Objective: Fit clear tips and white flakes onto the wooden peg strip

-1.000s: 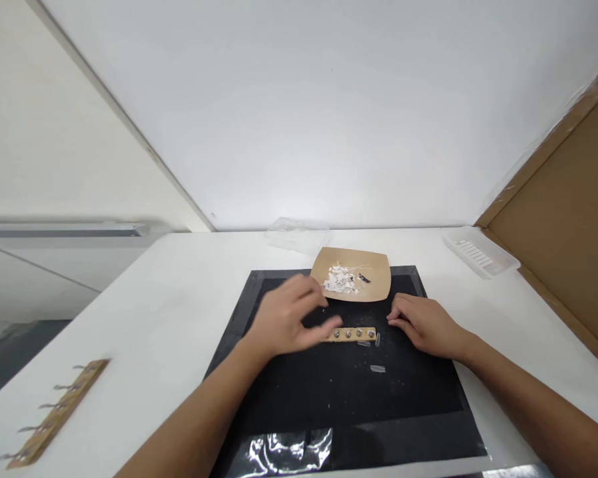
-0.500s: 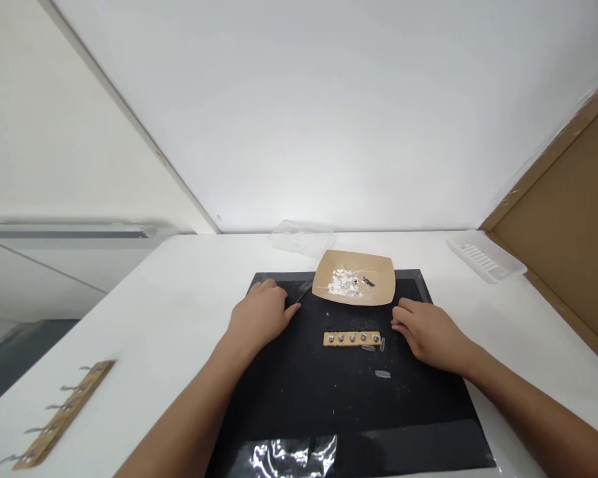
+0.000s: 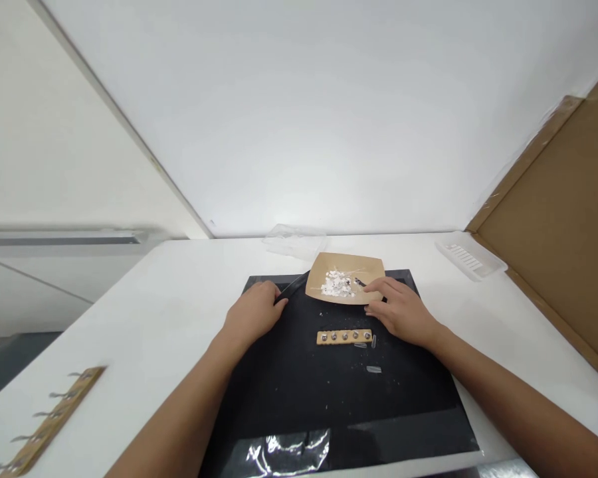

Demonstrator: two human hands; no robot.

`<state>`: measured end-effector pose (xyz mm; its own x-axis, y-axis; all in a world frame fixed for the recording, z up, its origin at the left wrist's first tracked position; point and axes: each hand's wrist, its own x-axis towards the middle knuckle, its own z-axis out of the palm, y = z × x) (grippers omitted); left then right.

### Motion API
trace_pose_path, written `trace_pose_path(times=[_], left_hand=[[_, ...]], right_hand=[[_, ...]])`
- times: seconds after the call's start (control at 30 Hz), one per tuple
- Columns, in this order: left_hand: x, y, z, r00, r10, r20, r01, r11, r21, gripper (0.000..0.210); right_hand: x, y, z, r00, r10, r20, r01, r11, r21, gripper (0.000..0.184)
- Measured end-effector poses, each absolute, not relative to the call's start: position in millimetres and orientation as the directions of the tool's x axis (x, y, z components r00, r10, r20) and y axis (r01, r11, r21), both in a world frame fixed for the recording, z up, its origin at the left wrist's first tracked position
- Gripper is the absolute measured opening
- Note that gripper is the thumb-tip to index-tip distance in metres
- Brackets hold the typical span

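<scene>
My left hand (image 3: 254, 312) is closed on the far left edge of a black mat (image 3: 299, 392), which buckles up beside the thumb. My right hand (image 3: 398, 310) reaches over the near right rim of a tan paper tray (image 3: 313, 272). Its fingers are apart, forefinger above the tray's inside and thumb lower, at the outer side. White flakes (image 3: 337, 284) and a small dark piece (image 3: 360, 282) lie in the tray. Nearer to me on the mat is a wooden strip (image 3: 339, 337) with several metal studs. Clear nail tips (image 3: 373, 369) lie close to it.
A wooden rack with metal pegs (image 3: 54, 418) lies on the white table at left. Crumpled clear plastic (image 3: 296, 240) sits behind the tray. At the back right stands a clear plastic box (image 3: 471, 255) beside a cardboard panel (image 3: 568, 212).
My right hand has moved left and its curled fingers have spread over the tray's rim. My left hand stays at the mat's edge. The view has shifted slightly.
</scene>
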<state>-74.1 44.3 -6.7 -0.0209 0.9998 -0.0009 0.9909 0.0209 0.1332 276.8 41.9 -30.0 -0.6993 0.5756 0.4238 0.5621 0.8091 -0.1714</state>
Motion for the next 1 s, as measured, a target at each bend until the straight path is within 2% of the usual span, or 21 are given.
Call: trace_pose_path(times=[0.17,0.27,0.4,0.57,0.73,0.9,1.0], left_hand=[[-64.7,43.0,3.9,-0.114,0.988,0.103,0.987,0.100,0.129,0.024],[-56.4,39.9,12.5,-0.095,0.970,0.223,0.989,0.066,0.132,0.027],[-48.1,36.5,15.9,-0.062,0.932,0.356,0.962,-0.039,0.269,0.028],[-36.4,31.2,7.0,0.103,0.932,0.349,0.865,-0.257,0.432,0.032],[-12.9,16.7,2.9,0.206,0.908,0.366,0.721,-0.393,0.570,0.035],[8.8,2.0,5.1,0.275,0.904,0.327,0.632,-0.427,0.646,0.042],[15.6,-3.3,5.5,0.277,0.901,0.334,0.588,-0.434,0.683,0.038]], right_hand=[[276.0,51.4,-35.8,-0.758,0.525,0.387,0.473,0.851,-0.228,0.018],[282.6,46.2,-31.8,-0.790,0.490,0.369,0.430,0.872,-0.236,0.017],[293.3,33.2,-21.9,-0.809,0.495,0.318,0.411,0.862,-0.296,0.018],[299.9,21.6,-10.2,-0.818,0.468,0.333,0.373,0.874,-0.311,0.011],[296.2,17.3,-1.7,-0.742,0.477,0.471,0.405,0.879,-0.253,0.010],[280.6,14.5,7.6,-0.474,0.474,0.742,0.433,0.859,-0.272,0.014],[269.5,16.4,13.5,-0.353,0.474,0.806,0.477,0.833,-0.281,0.014]])
